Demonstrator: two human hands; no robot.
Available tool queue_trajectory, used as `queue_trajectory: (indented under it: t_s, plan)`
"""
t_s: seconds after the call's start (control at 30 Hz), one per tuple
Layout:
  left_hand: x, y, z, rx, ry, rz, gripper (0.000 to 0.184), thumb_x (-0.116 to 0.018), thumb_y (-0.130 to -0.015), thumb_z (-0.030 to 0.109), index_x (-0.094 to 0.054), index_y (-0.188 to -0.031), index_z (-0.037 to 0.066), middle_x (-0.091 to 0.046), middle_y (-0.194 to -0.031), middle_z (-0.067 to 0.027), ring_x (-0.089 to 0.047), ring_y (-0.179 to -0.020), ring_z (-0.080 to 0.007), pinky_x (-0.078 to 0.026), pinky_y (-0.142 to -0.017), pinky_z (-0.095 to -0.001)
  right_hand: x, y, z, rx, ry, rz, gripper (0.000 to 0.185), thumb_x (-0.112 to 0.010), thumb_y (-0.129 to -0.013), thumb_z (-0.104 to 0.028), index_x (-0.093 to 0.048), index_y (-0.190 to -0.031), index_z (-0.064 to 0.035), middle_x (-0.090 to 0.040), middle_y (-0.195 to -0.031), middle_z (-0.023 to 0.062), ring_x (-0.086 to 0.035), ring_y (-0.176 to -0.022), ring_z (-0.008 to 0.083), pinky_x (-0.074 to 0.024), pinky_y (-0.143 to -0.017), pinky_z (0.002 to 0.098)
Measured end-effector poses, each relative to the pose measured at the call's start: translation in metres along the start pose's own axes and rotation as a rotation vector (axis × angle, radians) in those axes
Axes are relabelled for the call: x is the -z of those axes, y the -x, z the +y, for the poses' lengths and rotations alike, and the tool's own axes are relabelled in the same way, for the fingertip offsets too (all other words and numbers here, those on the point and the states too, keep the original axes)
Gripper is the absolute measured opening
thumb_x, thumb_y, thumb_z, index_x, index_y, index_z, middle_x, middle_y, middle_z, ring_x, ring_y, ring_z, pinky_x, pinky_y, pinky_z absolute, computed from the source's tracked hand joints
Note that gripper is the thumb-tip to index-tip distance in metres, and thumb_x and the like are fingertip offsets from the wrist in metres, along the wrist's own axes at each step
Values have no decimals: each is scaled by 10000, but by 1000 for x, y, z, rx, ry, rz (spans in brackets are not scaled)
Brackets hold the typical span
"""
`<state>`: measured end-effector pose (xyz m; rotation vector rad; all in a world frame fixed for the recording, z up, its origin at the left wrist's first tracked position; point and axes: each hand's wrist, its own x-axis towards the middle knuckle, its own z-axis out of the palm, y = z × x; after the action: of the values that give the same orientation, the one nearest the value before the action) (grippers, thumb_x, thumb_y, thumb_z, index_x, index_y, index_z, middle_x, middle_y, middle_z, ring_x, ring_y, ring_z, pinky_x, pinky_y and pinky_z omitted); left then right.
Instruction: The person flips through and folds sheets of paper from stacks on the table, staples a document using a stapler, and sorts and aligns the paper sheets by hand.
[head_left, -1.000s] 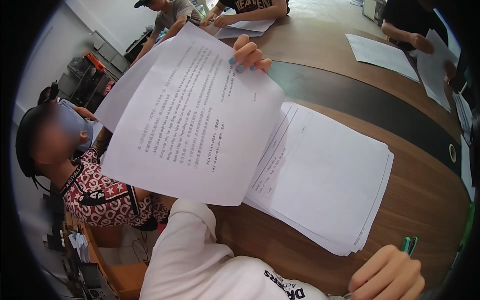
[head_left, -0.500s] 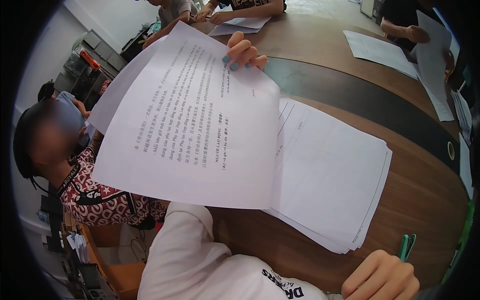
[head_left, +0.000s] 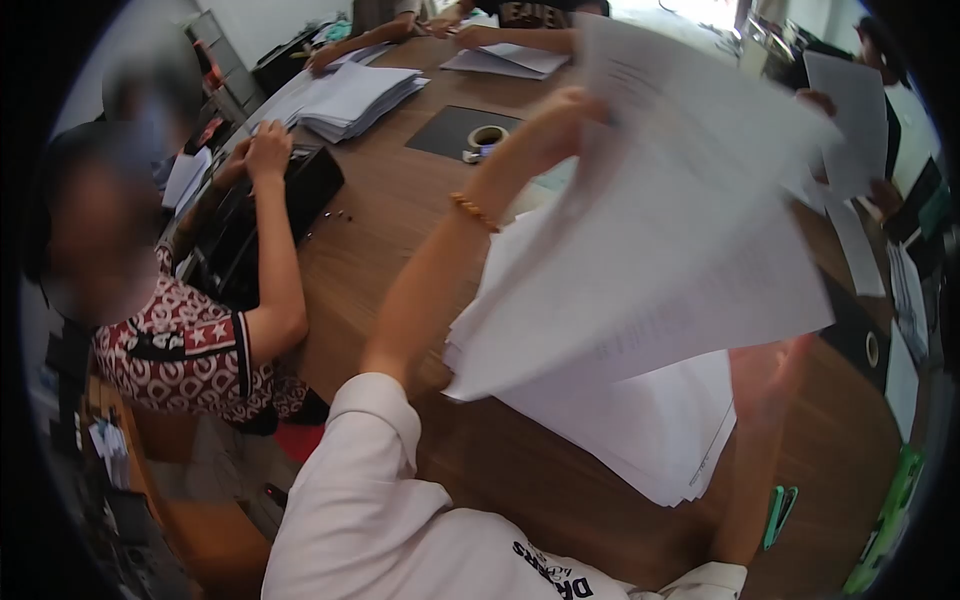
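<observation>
My left hand (head_left: 566, 118) grips printed sheets of paper (head_left: 690, 210) by their upper left edge, raised above the table. The sheets are tilted and blurred by motion, and at least two hang together. My right hand (head_left: 765, 375) is raised just below the sheets' lower right edge. Its fingers are smeared and partly hidden, so I cannot tell whether it touches the paper. Under the held sheets lies a stack of papers (head_left: 660, 430) on the wooden table. A small green two-armed tool (head_left: 780, 517) rests beside my right forearm.
At the left, a person in a patterned shirt (head_left: 180, 350) has both hands over a black case (head_left: 315, 190). Another paper stack (head_left: 365, 98) and a tape roll (head_left: 488, 138) lie farther back. People across the table handle papers, including a raised sheet (head_left: 848, 120) at right.
My left hand has swung the sheets rightward over the stack. My right hand has risen from the table's near edge toward them. The view has shifted, showing more of the left side.
</observation>
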<state>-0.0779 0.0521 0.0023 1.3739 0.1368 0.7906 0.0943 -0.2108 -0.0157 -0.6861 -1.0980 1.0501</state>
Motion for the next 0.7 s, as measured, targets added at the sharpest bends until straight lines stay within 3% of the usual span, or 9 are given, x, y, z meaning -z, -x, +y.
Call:
queue_trajectory:
  t_s: [0.03, 0.1, 0.17, 0.27, 0.37, 0.43, 0.47, 0.53, 0.7]
  plan:
    - [-13, -5, 3, 49, -172, 121, 291, -589, -733, 169, -531, -963, 0, -571, -840, -74, -581, -724, -160, -479, -640, -276, 7, -2, 12, -61, 20, 124, 901, -405, -734, -667, -136, -1347, -64, -290, -1328, 99, -199, -1249, 169, -169, -1013, 363]
    - [-34, -16, 0, 74, -388, 267, 353, -640, -659, 154, -529, -936, -34, -572, -816, -109, -586, -710, -190, -480, -655, -291, 26, 2, 34, -18, -608, -208, 849, -391, -759, -644, -196, -1327, -45, -246, -1353, 87, -222, -1245, 200, -178, -1014, 368]
    - [-42, -26, -15, -28, -601, 378, 414, -670, -626, 161, -519, -937, -68, -573, -830, -149, -579, -756, -195, -475, -666, -296, 23, -5, 27, 12, -521, -248, 697, -357, -846, -523, -222, -1306, -16, -263, -1346, 88, -244, -1236, 202, -195, -1010, 371]
    - [-62, -32, -24, -77, -814, 486, 418, -664, -632, 173, -527, -936, -78, -576, -855, -172, -571, -804, -216, -464, -695, -313, 28, -9, 22, -102, -73, 363, 488, -510, -846, -202, -317, -1235, 21, -432, -1220, 97, -431, -1106, 203, -352, -923, 338]
    - [-78, -24, -3, -180, -1013, 280, 413, -636, -643, 161, -512, -982, -40, -574, -907, -157, -570, -816, -228, -458, -717, -301, 59, -12, 27, -4, 226, 461, 453, -550, -810, -93, -358, -1205, 21, -480, -1158, 100, -478, -1046, 179, -398, -873, 292]
    - [-87, -10, 23, -164, -781, -11, 413, -630, -677, 163, -497, -1032, -1, -572, -937, -124, -558, -853, -231, -447, -751, -297, 77, -14, 12, 11, 237, 483, 423, -543, -808, -65, -381, -1190, 15, -482, -1151, 107, -482, -1034, 168, -399, -863, 269]
    - [-89, -5, 30, -170, -782, -7, 413, -630, -677, 163, -497, -1032, -1, -572, -937, -124, -558, -853, -231, -447, -751, -297, 78, -14, -2, 89, 296, 465, 429, -550, -806, -74, -383, -1192, 10, -481, -1151, 109, -479, -1036, 167, -398, -865, 276]
    - [-94, 7, 40, -609, -339, -29, 354, -620, -710, 158, -526, -1027, 31, -575, -962, -131, -561, -876, -266, -443, -758, -339, 71, -11, -27, 169, 357, 443, 435, -558, -805, -84, -384, -1194, 4, -481, -1151, 112, -477, -1037, 165, -396, -867, 282]
    - [-94, 42, 47, -549, -31, -58, 291, -554, -808, 162, -514, -1063, 28, -567, -960, -101, -525, -930, -153, -428, -808, -311, 58, -3, -46, 355, 507, 390, 457, -584, -803, -145, -393, -1197, -15, -478, -1154, 124, -464, -1053, 162, -382, -891, 311]
